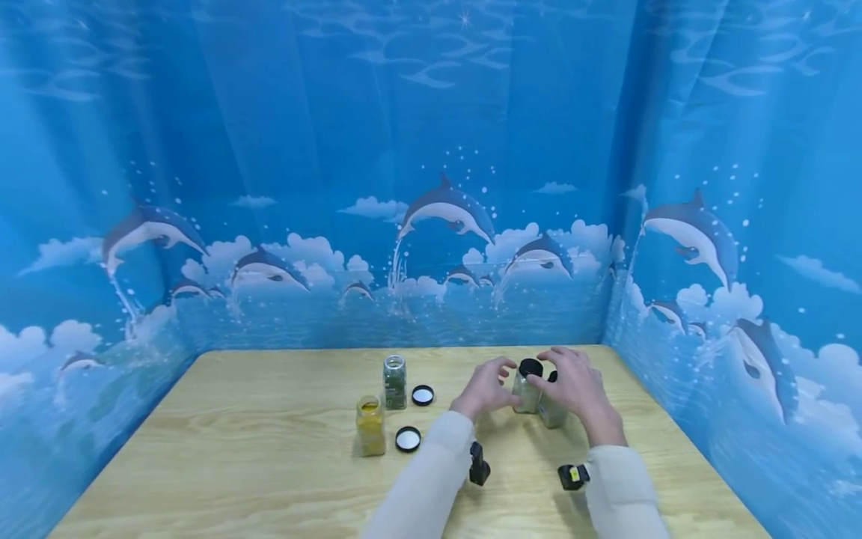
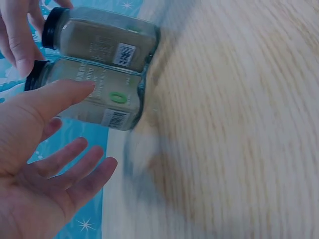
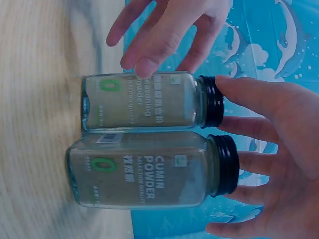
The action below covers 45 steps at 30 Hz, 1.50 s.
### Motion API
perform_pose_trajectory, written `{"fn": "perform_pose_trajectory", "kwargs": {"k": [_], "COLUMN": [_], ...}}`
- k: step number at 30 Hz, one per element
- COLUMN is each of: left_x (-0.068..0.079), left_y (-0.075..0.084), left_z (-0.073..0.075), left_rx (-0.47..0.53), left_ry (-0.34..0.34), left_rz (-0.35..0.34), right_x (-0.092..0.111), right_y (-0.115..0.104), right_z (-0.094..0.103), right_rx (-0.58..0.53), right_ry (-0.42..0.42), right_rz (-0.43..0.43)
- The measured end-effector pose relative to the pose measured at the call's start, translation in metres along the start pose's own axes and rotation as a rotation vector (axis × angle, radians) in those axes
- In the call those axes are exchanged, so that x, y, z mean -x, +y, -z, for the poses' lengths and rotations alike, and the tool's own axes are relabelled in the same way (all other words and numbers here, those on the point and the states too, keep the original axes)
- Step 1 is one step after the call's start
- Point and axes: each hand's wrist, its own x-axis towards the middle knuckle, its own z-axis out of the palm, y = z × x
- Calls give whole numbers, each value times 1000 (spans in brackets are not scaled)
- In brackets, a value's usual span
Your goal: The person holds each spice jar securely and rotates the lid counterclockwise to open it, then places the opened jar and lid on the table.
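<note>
Two capped glass spice jars stand side by side at the table's right. The seasoning powder jar (image 3: 144, 102) is on the left, the cumin powder jar (image 3: 139, 169) on the right; both have black lids. My left hand (image 1: 486, 388) is beside the seasoning jar, fingers spread; its thumb (image 2: 65, 97) overlaps the glass, and I cannot tell whether it touches. My right hand (image 1: 575, 382) reaches over the cumin jar, its thumb at the edge of the seasoning jar's black lid (image 3: 213, 102). Its other fingers extend loosely behind the lids, without a visible grip.
To the left stand an uncapped jar of green flakes (image 1: 395, 383) and an uncapped jar of yellow powder (image 1: 370, 427). Two black lids with white insides, one farther back (image 1: 423, 394) and one nearer (image 1: 408, 439), lie beside them. A blue dolphin curtain (image 1: 323, 187) surrounds the wooden table (image 1: 269, 449).
</note>
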Motion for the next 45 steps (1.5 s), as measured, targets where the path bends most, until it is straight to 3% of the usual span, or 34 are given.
{"fn": "perform_pose_trajectory", "kwargs": {"k": [9,19,35,45], "left_x": [-5,-7,17,44], "left_y": [4,0,-13,-19], "left_z": [-5,-2,21,33], "left_rx": [25,-68,-77,-58], "left_ry": [19,3,-61,-85], "left_rz": [-5,-56,-64,-47], "right_x": [-1,3,17,33], "right_y": [-7,-16,-36,-58], "right_z": [-2,12,26,36], "right_rx": [-17,-70,-228,-188], "right_ry": [-10,12,-65,-122], "right_rz": [4,83,236,215]}}
